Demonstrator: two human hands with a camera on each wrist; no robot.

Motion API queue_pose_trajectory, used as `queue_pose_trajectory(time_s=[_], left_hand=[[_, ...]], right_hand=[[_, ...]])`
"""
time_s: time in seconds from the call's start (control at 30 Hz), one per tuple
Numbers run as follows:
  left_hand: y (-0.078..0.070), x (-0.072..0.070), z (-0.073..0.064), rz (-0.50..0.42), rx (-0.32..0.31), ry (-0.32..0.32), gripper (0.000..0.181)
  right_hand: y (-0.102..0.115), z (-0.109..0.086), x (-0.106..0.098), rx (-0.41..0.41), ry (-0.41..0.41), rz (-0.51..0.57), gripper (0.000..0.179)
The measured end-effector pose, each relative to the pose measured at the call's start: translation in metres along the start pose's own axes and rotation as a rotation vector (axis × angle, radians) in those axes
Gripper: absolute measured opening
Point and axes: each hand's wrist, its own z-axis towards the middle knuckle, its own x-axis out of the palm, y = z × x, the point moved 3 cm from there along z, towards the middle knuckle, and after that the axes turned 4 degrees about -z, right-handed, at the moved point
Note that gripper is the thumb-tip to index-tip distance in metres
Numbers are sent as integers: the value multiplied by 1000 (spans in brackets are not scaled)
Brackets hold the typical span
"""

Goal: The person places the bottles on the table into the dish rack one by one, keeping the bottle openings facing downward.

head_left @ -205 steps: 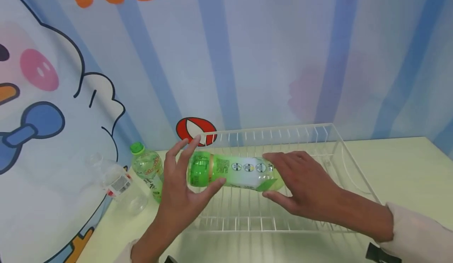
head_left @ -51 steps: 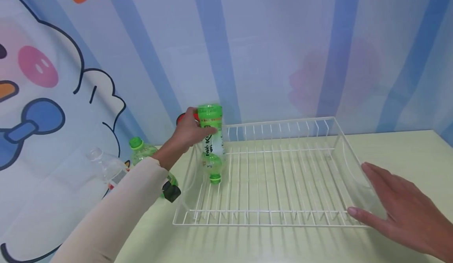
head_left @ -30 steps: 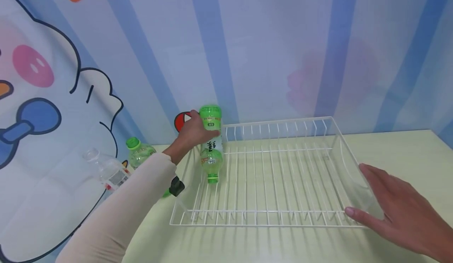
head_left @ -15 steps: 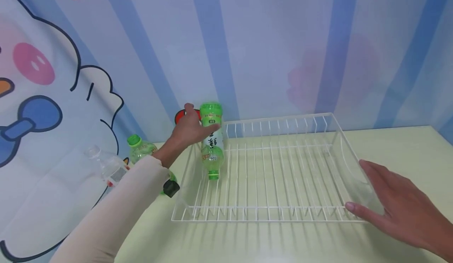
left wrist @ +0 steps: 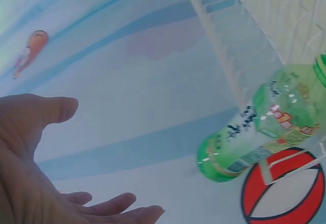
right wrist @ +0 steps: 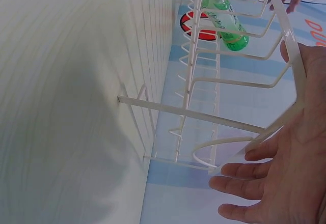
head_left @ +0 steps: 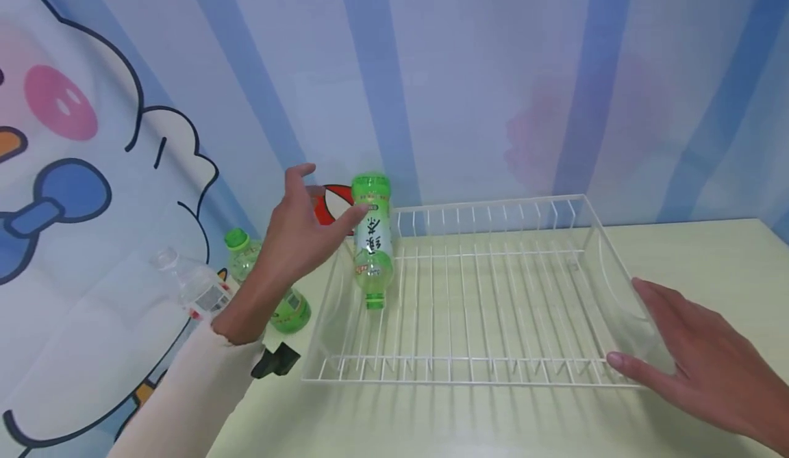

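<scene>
A green tea bottle (head_left: 373, 239) leans cap-down inside the left end of the white wire dish rack (head_left: 468, 382), its green base against the back rim. My left hand (head_left: 296, 232) is just left of it with fingers spread and thumb out; the thumb overlaps the bottle in the head view. In the left wrist view, a gap shows between this hand (left wrist: 30, 158) and the bottle (left wrist: 244, 135). At the rack's right front corner, my right hand (head_left: 709, 348) rests with straight fingers, and its thumb lies beyond the rim (right wrist: 290, 46) in the right wrist view.
Left of the rack stand a second green bottle (head_left: 292, 312), partly hidden by my left forearm, and a clear bottle (head_left: 209, 297) with a barcode label. The pale table (head_left: 431, 420) meets a blue striped backdrop (head_left: 468, 102) printed with a cartoon duck.
Both hands held the bottle sideways over the rack at first; it then stood cap-down in the rack's left end. My left hand has since let go and drawn back left. The right hand stays put.
</scene>
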Motion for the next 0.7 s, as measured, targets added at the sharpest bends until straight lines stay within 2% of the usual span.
queue_pose_trajectory(time_s=[0.13, 0.23, 0.37, 0.57, 0.7], left_hand=[[-6, -14, -28, -19, 59, -157, 86], [3, -24, -48, -28, 127, -313, 81], [27, -35, -72, -19, 189, -513, 73], [63, -43, -91, 16, 180, -663, 65], [90, -51, -100, 56, 152, -786, 61]], right_hand=[[-1, 0, 1, 4, 6, 6, 109], [-2, -4, 1, -1, 8, 39, 107], [-2, -8, 3, -3, 21, 58, 105], [-7, -10, 4, 38, 64, 16, 109], [-8, -10, 7, 39, 59, 41, 109]])
